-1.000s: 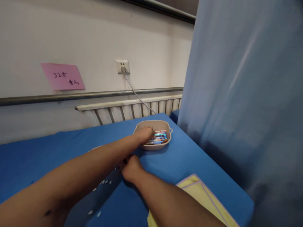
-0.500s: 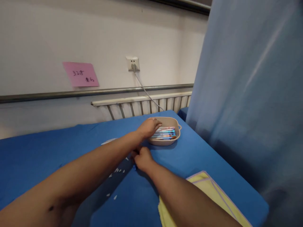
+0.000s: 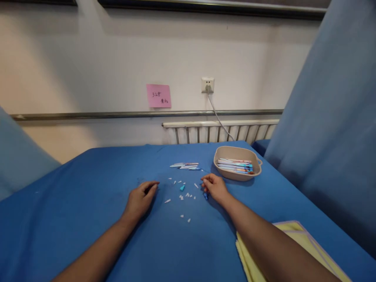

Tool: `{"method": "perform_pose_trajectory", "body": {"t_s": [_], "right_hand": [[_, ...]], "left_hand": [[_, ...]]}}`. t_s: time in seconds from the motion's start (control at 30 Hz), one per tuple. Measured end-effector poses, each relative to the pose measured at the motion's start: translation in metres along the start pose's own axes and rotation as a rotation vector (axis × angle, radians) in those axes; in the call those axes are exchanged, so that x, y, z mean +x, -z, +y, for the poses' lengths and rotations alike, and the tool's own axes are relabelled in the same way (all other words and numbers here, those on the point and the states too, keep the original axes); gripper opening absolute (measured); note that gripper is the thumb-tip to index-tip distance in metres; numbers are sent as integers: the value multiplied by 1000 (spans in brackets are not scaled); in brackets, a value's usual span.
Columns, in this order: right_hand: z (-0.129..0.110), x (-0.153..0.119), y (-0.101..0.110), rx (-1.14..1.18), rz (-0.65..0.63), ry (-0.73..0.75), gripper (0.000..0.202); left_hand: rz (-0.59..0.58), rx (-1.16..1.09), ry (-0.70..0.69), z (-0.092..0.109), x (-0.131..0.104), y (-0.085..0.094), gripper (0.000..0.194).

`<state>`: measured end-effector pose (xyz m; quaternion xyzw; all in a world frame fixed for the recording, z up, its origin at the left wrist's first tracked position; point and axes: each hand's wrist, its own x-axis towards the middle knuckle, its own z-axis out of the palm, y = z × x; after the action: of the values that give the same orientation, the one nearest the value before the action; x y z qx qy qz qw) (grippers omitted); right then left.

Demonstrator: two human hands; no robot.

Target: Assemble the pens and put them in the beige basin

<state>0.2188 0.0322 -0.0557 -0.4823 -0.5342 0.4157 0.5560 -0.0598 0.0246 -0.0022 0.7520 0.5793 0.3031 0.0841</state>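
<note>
Fingers of the left hand [image 3: 138, 203] are loosely bent, with a small gap between thumb and index tip; nothing shows between them. The right hand [image 3: 216, 188] has its fingers curled by a dark blue piece [image 3: 206, 195]; whether they grip it cannot be told.

Taking the scatter of small white pieces [image 3: 188, 195] on the blue-covered table [image 3: 152, 243] as the clock's centre, with 12 toward the wall [image 3: 117, 78], the left hand lies at 9 and the right hand at 3. Within the scatter sits a teal piece [image 3: 182, 188]. At 12, beyond the pieces, a few loose slim pens [image 3: 185, 167] lie roughly side by side, pointing toward 3 and 9.

At 2 o'clock stands a beige plastic basket [image 3: 236, 177] with a loop handle on its 3 o'clock side. Inside, more pens [image 3: 235, 166] lie in a pile, white, blue and pinkish, several with bright blue ends. Any print on them is too small to read. A folded yellow cloth [image 3: 296, 231] with a pale purple edge lies at 4, partly under the right forearm.

On the wall at 11 hangs a pink note [image 3: 159, 96], handwritten: "32" followed by a character, then a second line too small to read surely. Between 12 and 1, a plug sits in a white socket [image 3: 208, 85], its pale cord [image 3: 216, 113] running down behind the table's far edge. A blue curtain [image 3: 326, 102] hangs at 2.
</note>
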Motion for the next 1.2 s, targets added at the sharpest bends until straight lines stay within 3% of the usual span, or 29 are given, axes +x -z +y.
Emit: {"method": "perform_pose_trajectory", "body": {"t_s": [0.13,0.27,0.43,0.63,0.97,1.1,1.2], "right_hand": [[2,-5,2,-145,-2,54,24],[-1,0,5,-375,41,138,22],[-8,23,-4,-641,24,188,30],[-6,51,-23,-832,-57,186,32],[0,54,-27,-933,-182,232,25],[0,55,-23,-862,-243,290,25],[1,56,-20,-792,-256,284,17]], "left_hand": [[-21,3,-129,5,3,-1,32],[-71,-1,-138,5,17,-11,30],[-69,-2,-120,-4,24,-16,29],[-94,82,-215,-2,32,-23,27],[-48,78,-297,-7,72,-45,22],[-92,49,-352,-6,77,-52,21],[-189,25,-409,-2,84,-57,20]]}}
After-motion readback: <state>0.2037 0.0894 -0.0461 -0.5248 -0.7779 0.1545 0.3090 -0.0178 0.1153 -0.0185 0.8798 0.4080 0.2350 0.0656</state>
